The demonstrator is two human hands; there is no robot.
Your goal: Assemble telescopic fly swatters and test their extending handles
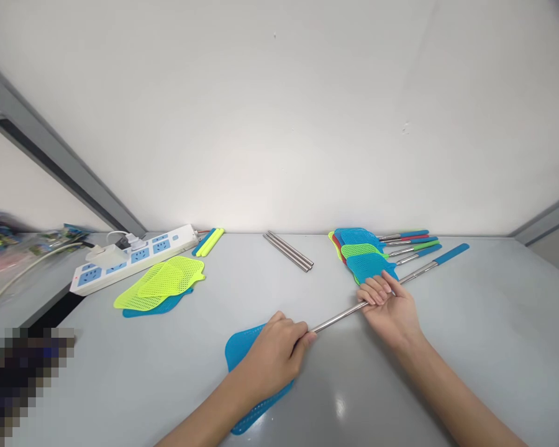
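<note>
The left hand [278,352], hiding part of the blue swatter head [242,349], and right hand [392,311] both grip its metal rod [338,318].

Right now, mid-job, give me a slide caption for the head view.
Left grip and right grip hold a blue fly swatter by its metal shaft, near a pile of swatters.
</note>
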